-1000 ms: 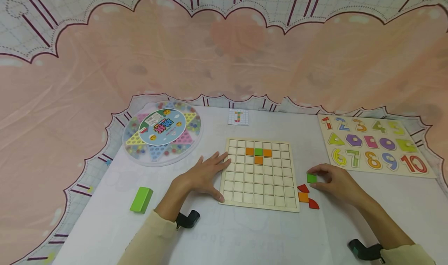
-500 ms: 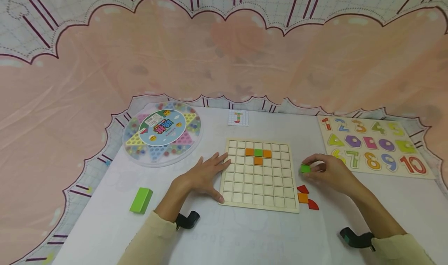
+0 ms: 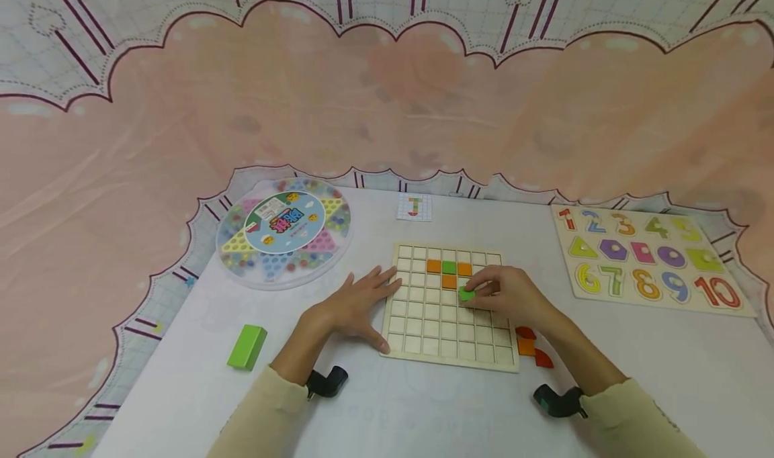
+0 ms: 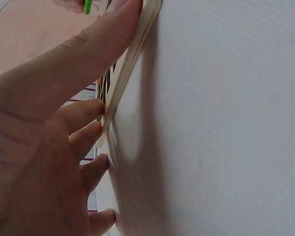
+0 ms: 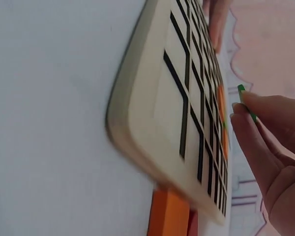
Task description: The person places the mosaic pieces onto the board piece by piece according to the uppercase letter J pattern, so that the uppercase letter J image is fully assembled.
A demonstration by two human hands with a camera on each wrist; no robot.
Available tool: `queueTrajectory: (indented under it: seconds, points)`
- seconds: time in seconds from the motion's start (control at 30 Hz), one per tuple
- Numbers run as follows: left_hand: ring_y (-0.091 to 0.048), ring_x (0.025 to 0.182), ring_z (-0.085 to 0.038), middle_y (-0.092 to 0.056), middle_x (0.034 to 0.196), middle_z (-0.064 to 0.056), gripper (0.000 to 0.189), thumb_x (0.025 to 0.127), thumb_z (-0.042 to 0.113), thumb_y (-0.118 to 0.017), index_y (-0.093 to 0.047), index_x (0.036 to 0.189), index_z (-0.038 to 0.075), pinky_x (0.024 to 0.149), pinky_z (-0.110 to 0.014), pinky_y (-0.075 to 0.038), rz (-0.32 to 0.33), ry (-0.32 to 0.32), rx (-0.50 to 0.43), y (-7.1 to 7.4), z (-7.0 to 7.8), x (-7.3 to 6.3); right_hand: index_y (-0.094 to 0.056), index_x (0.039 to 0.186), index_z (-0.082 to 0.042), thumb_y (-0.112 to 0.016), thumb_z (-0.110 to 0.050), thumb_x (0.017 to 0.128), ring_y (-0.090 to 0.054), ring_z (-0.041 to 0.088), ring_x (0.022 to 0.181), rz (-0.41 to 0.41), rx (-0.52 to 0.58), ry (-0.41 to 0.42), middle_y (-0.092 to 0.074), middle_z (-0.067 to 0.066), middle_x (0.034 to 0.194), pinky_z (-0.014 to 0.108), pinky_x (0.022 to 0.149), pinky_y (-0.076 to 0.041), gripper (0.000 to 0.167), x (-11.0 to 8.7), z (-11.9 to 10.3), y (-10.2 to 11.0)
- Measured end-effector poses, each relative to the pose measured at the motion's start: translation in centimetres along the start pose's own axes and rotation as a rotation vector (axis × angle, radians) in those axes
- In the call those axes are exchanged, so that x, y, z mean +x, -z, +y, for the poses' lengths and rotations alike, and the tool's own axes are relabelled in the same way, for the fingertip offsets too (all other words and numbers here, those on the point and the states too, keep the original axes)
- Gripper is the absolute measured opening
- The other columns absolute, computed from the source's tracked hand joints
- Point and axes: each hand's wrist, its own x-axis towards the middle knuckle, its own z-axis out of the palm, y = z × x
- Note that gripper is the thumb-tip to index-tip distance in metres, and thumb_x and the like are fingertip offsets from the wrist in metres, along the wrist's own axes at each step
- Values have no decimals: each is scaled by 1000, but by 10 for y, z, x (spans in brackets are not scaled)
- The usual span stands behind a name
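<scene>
A square wooden grid board (image 3: 417, 327) lies on the white table. Three orange square tiles, one of them this orange tile (image 3: 449, 281), and a green square tile (image 3: 449, 267) sit in its upper cells in a T-like pattern. Above the middle cells, my right hand (image 3: 504, 293) pinches another green square tile (image 3: 466, 295) between thumb and fingers; the right wrist view shows this green tile (image 5: 247, 103) edge-on, apart from the board. My left hand (image 3: 353, 313) rests along the board's left edge, fingers spread, thumb at the near corner, as the left wrist view confirms.
Right of the board lie an orange tile (image 3: 526, 346) and two red quarter-round pieces, one a red piece (image 3: 543, 358). A small pattern card (image 3: 414, 207) lies behind. Around stand a round marble game (image 3: 284, 233), a number puzzle board (image 3: 656, 260) and a green block (image 3: 247, 347).
My right hand has carried the green tile leftward from beside the board to over its middle cells. The left hand stays at the board's edge. The head view has shifted slightly.
</scene>
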Motion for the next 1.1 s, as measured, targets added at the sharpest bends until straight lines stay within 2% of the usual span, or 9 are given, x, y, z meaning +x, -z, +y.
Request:
queueTrajectory:
  seconds: [0.33,0.7,0.93,1.1]
  points:
    - [-7,163,-30,-14,175,-1,118,66,48,-93,-31,162,18,127,-69,-7,-7,5,25,-2,2,5,-78,100,-9,-86,-14,81,-65,13,83,23,-52,24,-74,5,97,20,72,-54,21,13,-3,-19]
    - [-7,163,-31,-14,175,-2,118,66,48,-94,-31,162,17,126,-70,-6,-9,12,31,0,1,2,-81,96,-9,-89,-13,76,-64,10,75,31,-112,77,-74,4,92,21,65,-53,22,23,-6,-31]
    - [-7,163,-31,-14,175,-2,118,66,48,-94,-31,162,17,126,-70,-7,-7,9,30,0,1,2,-81,96,-7,-88,-10,76,-66,8,76,37,-138,107,-76,5,93,18,66,-55,21,23,-7,-34]
    - [-7,163,-32,-14,175,-2,119,66,48,-94,-31,162,16,126,-70,-7,-7,3,32,0,1,3,-81,91,-7,-88,-9,76,-63,10,77,57,-149,155,-70,6,94,18,66,-53,16,22,-4,-33]
